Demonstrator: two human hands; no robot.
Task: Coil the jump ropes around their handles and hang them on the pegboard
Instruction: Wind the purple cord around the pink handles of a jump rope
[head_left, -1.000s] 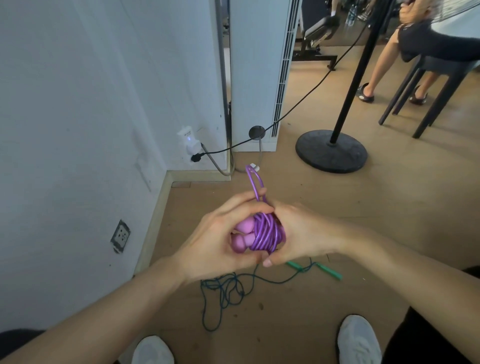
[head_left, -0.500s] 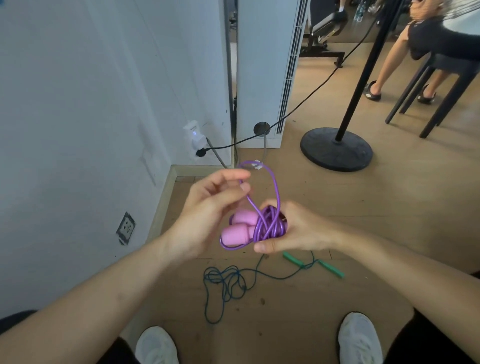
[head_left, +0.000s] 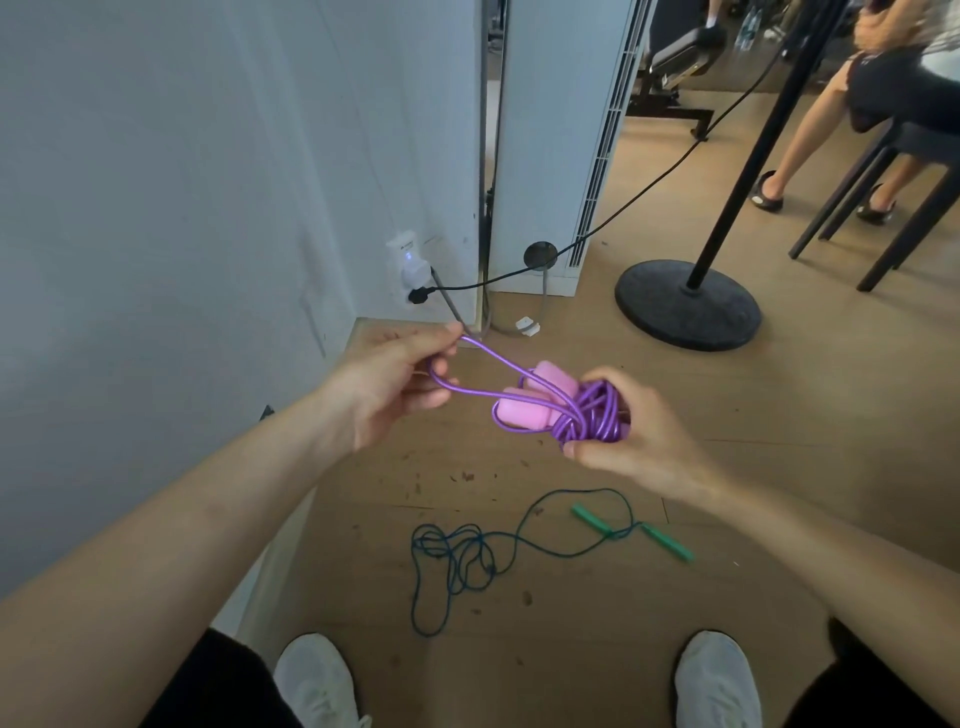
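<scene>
A purple jump rope (head_left: 597, 418) is wound in a bundle around its two pink handles (head_left: 524, 408). My right hand (head_left: 634, 431) grips the bundle from the right. A loose loop of the purple rope runs out to the left, where my left hand (head_left: 400, 382) pinches its end between thumb and fingers. On the wooden floor below lies a second jump rope, dark blue (head_left: 467, 558), in a loose tangle, with two green handles (head_left: 631, 530) lying apart to its right. No pegboard shows in this view.
A white wall with a socket and plug (head_left: 410, 270) is at the left. A black stand with a round base (head_left: 685, 306) is ahead right, a black cable (head_left: 654, 182) running past it. A seated person on a dark chair (head_left: 893, 171) is far right. My white shoes (head_left: 717, 675) are below.
My hands came apart: the left hand drew a loop of purple rope out from the bundle, up and then to the left, while the right hand kept hold of the wound bundle.
</scene>
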